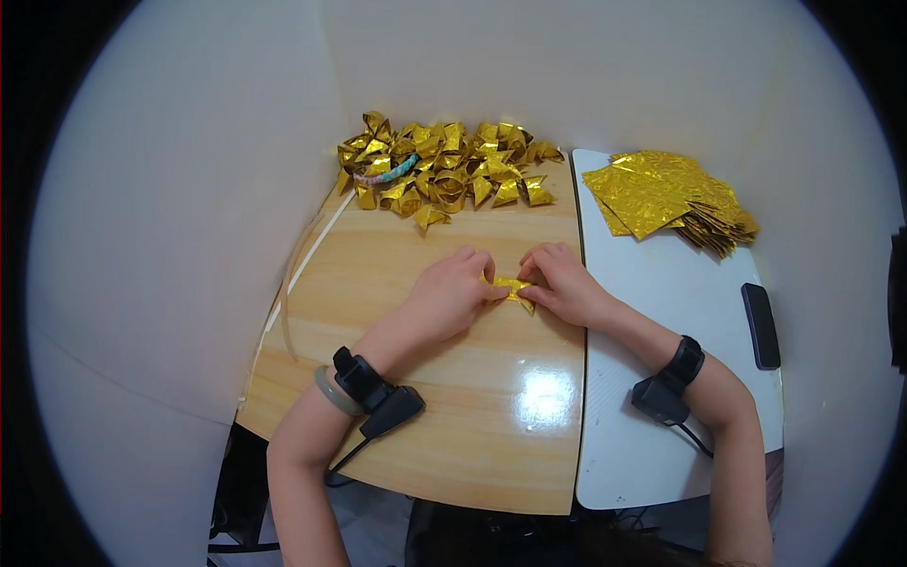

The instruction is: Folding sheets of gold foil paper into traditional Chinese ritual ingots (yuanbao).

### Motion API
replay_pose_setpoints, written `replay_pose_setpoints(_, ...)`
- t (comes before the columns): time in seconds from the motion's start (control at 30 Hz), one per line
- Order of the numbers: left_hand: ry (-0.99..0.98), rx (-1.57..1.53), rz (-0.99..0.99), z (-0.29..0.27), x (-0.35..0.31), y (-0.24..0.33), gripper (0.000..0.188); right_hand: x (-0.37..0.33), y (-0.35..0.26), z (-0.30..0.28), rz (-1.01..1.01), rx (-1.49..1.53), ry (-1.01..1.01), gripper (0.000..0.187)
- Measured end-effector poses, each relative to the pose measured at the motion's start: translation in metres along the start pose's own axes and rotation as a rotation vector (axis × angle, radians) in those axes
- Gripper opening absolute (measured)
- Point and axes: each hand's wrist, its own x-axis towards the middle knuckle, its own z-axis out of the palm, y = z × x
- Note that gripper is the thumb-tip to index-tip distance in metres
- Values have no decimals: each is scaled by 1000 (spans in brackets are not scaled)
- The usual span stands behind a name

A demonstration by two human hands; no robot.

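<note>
Between my two hands is a small folded piece of gold foil paper (511,285), held just above or on the wooden table top; which of the two I cannot tell. My left hand (456,291) pinches its left end, fingers curled and thumb pressed in. At the right end, my right hand (561,283) grips the paper between thumb and fingers. A pointed corner of the foil sticks out below the right thumb. The fingertips cover both ends of the piece. Beyond the hands lies a heap of folded gold foil pieces (452,184).
A stack of flat gold foil sheets (666,194) lies fanned out on the white board (624,406) at the right. Near that board's right edge is a dark slim device (761,326). A blue and purple twisted band (392,171) rests on the heap. Pale walls enclose the table (425,406).
</note>
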Motion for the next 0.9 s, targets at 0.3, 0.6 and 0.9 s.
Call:
replay_pose_setpoints(0.3,79,6,-101,-1,0,16,24,3,-15,-4,282,285,-49,19)
replay_pose_setpoints(0.6,38,89,-77,14,-1,30,21,8,-11,-1,508,813,-153,19)
replay_pose_setpoints(0.9,301,-419,-299,11,4,13,21,7,-3,6,-278,191,240,21)
